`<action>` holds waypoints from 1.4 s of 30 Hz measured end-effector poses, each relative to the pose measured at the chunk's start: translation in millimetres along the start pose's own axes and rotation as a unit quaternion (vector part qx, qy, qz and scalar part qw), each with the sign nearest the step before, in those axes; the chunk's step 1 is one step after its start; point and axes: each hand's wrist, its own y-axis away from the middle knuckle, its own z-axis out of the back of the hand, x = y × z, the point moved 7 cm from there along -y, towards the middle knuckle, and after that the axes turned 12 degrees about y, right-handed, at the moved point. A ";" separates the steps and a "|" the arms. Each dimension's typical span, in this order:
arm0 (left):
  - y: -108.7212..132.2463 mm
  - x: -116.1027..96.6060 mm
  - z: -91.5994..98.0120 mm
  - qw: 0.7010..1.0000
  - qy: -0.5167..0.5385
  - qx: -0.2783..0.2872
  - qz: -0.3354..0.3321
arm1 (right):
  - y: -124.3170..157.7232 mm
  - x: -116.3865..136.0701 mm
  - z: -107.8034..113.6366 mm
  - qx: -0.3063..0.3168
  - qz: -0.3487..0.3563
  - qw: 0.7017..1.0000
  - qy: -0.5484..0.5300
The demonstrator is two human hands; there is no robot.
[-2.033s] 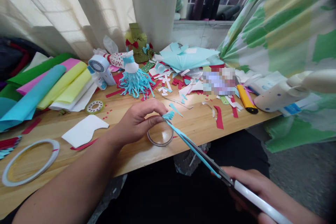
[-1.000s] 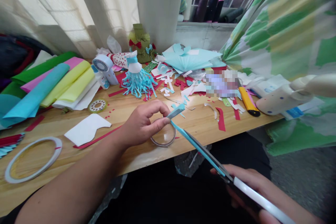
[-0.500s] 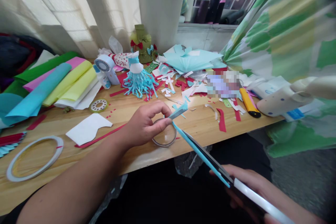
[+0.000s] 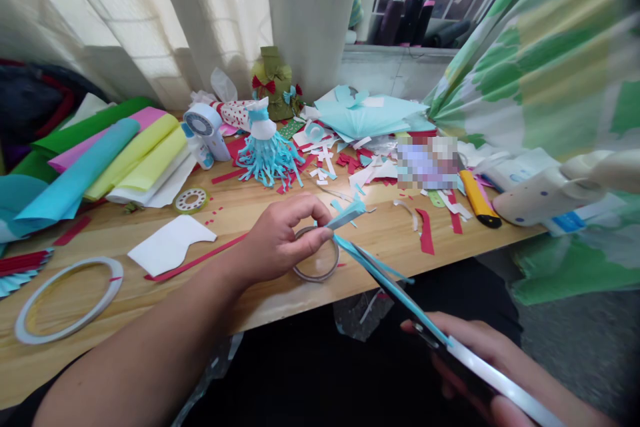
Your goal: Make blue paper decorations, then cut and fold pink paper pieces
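Note:
My left hand (image 4: 295, 235) pinches a narrow folded piece of light blue paper (image 4: 347, 215) between thumb and fingers, over the front part of the table. From the pinch, strips of the same paper run down to the right along the blades of the scissors (image 4: 400, 293). My right hand (image 4: 480, 347) is wrapped around the scissors' white and black handles, beyond the table's front edge. The blades look closed or nearly so, their tips close to my left fingers. Behind my left hand a roll of tape (image 4: 316, 278) lies on the table, partly covered.
Paper scraps litter the wooden table (image 4: 270, 303). Farther back are a blue fringed paper piece (image 4: 270, 153), a small white fan (image 4: 206, 130) and blue paper sheets (image 4: 370, 110). Coloured paper rolls (image 4: 80, 170) lie left; a yellow cutter (image 4: 479, 197) lies right.
The scissor blades have come together along the blue paper, and a thin strip now sticks out to the right of them. My left hand keeps its pinch; the view has shifted slightly.

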 end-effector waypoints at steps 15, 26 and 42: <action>1.2 0.6 -0.3 1.000 0.008 0.007 -0.010 | 1.0 13.5 0.9 0.048 0.038 0.998 -0.021; 2.7 2.8 -1.9 1.000 -0.007 0.004 -0.026 | -4.9 17.3 3.6 0.014 0.021 1.000 0.000; 2.6 1.9 -1.5 1.000 -0.001 -0.004 -0.021 | 0.0 11.5 -2.0 0.042 0.035 0.998 -0.030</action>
